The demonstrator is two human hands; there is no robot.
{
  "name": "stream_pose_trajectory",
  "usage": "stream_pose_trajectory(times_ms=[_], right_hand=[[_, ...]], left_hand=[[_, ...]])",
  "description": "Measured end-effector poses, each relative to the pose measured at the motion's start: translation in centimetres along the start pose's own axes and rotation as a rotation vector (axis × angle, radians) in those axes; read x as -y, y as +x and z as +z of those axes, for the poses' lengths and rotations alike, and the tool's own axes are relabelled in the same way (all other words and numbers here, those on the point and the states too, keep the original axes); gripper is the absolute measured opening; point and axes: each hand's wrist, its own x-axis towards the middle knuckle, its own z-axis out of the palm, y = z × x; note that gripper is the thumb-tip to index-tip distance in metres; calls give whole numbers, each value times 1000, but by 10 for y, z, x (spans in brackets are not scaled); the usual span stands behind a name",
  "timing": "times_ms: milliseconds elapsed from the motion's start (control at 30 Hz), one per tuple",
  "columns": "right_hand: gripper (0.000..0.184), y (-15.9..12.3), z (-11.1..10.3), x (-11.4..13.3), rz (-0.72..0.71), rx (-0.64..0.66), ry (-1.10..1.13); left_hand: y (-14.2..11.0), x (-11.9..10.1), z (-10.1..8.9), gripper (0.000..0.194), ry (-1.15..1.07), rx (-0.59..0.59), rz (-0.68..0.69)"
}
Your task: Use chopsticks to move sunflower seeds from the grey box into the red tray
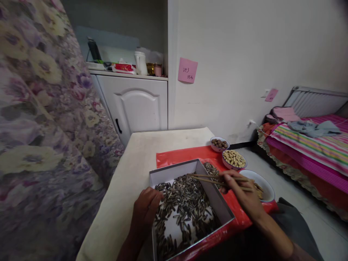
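A shallow white box (178, 171) holds many dark striped sunflower seeds (187, 195); patches of its white bottom show between them. My left hand (146, 208) is closed over the box's left wall, its fingertips at the inner side. In my right hand (239, 192) is a pair of chopsticks (203, 177), held across the box's right wall. Their tips are over the seeds near the far side, and I cannot make out anything between them. Beneath my right hand, a large white bowl (268, 185) contains yellowish-brown pieces, partly hidden.
On the red plastic sheet (174, 157), more sunflower seeds (210, 168) lie behind the box. A bowl of peanuts (233, 158) and a bowl of round brown nuts (219, 144) stand at the cream-covered table's (130, 163) right edge. A bed (312, 145) is right, a floral curtain (54, 127) left.
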Motion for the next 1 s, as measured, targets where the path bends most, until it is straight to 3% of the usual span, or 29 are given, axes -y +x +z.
stream_pose_trajectory(times_ms=[67,167,400,667,1000], right_hand=[[31,6,21,-2,-55,84,-88],[32,13,43,-9,-115,112,-205],[25,19,54,-9,-133,131,-248],[31,19,48,-18,-116,112,-202],[35,-1,9,-11,20,2,45]], left_hand=[[0,-1,0,35,-1,-6,3],[-1,-2,1,34,-9,-2,-18],[-2,-2,2,31,-39,-6,-11],[-2,-2,1,33,-41,0,-13],[-1,3,3,33,-45,-6,12]])
